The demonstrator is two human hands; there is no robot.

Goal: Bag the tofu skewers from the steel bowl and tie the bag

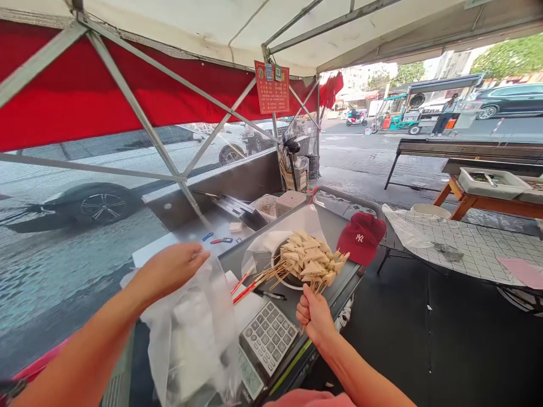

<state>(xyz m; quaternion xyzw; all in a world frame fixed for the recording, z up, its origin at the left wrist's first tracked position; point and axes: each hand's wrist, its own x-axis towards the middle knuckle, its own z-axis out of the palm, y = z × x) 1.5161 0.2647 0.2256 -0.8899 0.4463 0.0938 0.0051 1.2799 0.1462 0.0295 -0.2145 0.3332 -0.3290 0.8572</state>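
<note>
My left hand (178, 264) is closed on the upper edge of a clear plastic bag (199, 333), which hangs down over the table (237, 249). In my right hand (314, 312), a fist is wrapped round the sticks of several skewers with pale triangular pieces of food (320, 270). Those pieces are against a larger heap of the same skewers, resting in a round bowl (276, 261). The bowl's sticks point left, and a few have red ends (246, 291). Below the bowl lie a pen (270, 295) and a large-button calculator (269, 339).
A red cap (362, 236) sits right of the bowl. Behind are a blue cutter (207, 236), a red-handled tool (221, 241) and baskets (291, 202). Another table (466, 243) stands to the right. Metal struts (139, 113) cross on the left.
</note>
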